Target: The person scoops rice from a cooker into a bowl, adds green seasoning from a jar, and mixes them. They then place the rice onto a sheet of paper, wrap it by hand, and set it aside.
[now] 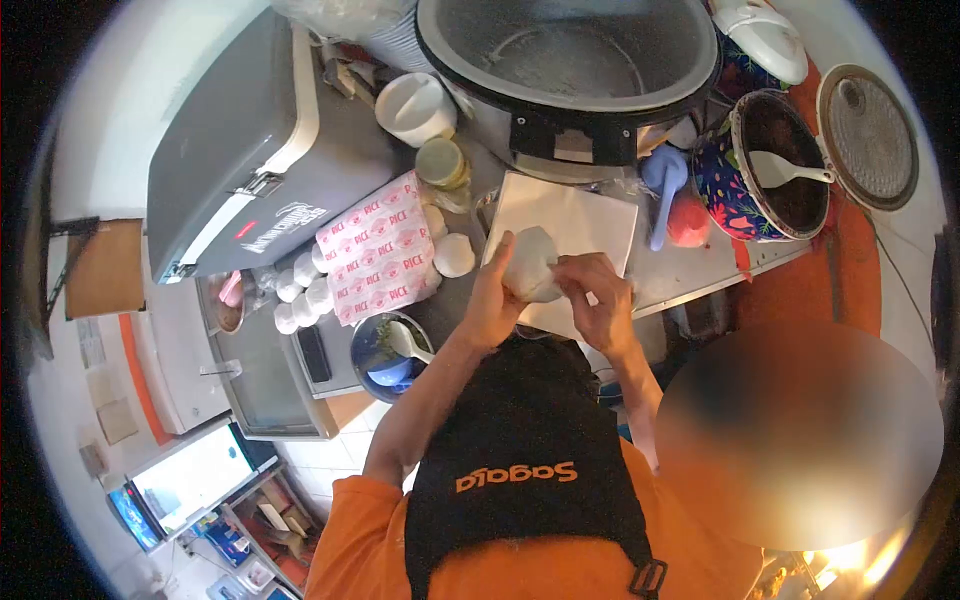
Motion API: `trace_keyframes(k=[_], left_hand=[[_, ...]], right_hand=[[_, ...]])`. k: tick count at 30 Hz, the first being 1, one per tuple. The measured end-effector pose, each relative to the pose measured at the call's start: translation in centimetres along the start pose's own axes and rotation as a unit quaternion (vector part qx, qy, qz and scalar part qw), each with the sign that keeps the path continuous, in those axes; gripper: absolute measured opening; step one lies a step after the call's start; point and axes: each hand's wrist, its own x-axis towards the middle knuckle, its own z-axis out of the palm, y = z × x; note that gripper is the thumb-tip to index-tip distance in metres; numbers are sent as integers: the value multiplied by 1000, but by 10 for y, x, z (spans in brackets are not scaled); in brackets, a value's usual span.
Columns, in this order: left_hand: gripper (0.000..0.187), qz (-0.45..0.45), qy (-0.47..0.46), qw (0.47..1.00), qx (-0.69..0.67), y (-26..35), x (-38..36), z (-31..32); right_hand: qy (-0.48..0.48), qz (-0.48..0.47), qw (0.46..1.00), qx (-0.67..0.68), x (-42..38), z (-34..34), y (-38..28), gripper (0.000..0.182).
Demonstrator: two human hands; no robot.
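Note:
A pale, rounded packet (533, 262) is held up over a stack of white paper sheets (580, 215). My left hand (492, 300) supports it from the left side, thumb up along its edge. On the right, my right hand (597, 298) pinches the packet's edge with its fingertips. To the left, pink-printed wrapping paper (375, 250) lies over several white round packets, one of which (454, 256) shows beside it. What the packet contains is hidden.
A large open pot (570, 60) stands beyond the paper. Right of it are a blue ladle (662, 200), a red item (688, 220) and a flowered pot (725, 170). A grey cooler box (260, 150) and a blue bowl (368, 360) are on the left.

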Motion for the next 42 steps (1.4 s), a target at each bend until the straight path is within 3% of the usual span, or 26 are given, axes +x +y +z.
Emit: trace_keyframes(k=[2,5,8,9,12,16,17,19,20,21,22,23,24,26,27,29,30,32,33,36,37,41,42], left_hand=[[43,12,-23,1000,-12,-2,-12,0],[46,-15,-46,996,-74,-12,-40,2],[55,30,-138,990,-28,-12,-73,20],[69,9,-168,985,43,-15,-73,7],[56,53,-171,977,119,-12,-93,25],[52,57,-124,967,214,-14,-103,7],[53,77,-100,960,250,-9,-109,8],[55,119,-56,939,318,1,-127,11],[55,146,-46,903,400,2,-135,5],[56,173,-43,858,481,2,-144,-3],[56,203,-53,804,556,1,-151,-9],[57,179,-79,806,558,-8,-153,-35],[59,155,-106,808,559,-18,-153,-59],[56,159,-178,773,588,-23,-195,-62],[54,171,-212,753,598,-28,-211,-73],[51,52,-334,780,527,-42,-212,-110],[51,31,-389,750,534,-51,-218,-117],[50,-2,-469,693,547,-60,-235,-130],[51,15,-516,621,590,-61,-243,-133],[42,-176,-521,699,456,-91,-268,-125],[38,-57,-558,608,561,-88,-291,-110],[41,-76,-613,560,552,-134,-315,-113],[42,-118,-605,580,533,-145,-310,-124]], right_hand=[[-15,-46,999,4,5,-4,-21,25],[-76,23,976,202,-2,-16,-39,24],[-85,81,916,385,-15,-25,-46,24],[-119,11,921,370,-13,-30,-45,27],[-86,40,932,349,-30,-32,-47,33],[55,65,990,109,-54,-19,-61,41],[52,38,997,46,-64,-18,-64,43],[29,166,982,82,-86,-4,-99,48],[22,227,968,103,-99,5,-118,50],[-39,143,987,66,-119,14,-118,63],[-64,153,986,12,-133,21,-138,75],[-59,202,968,135,-151,36,-156,93],[-45,109,993,-11,-167,52,-161,112],[75,159,984,-37,-205,94,-168,128],[104,204,972,-55,-226,108,-181,127],[191,190,958,-95,-271,136,-178,122],[118,353,927,-35,-284,129,-224,113],[205,331,919,-65,-328,156,-230,102],[242,337,908,-60,-346,164,-241,100],[349,346,869,-65,-385,172,-266,94],[387,349,850,-76,-395,177,-272,94],[470,356,800,-114,-437,189,-282,84],[481,361,790,-121,-449,189,-278,82]])
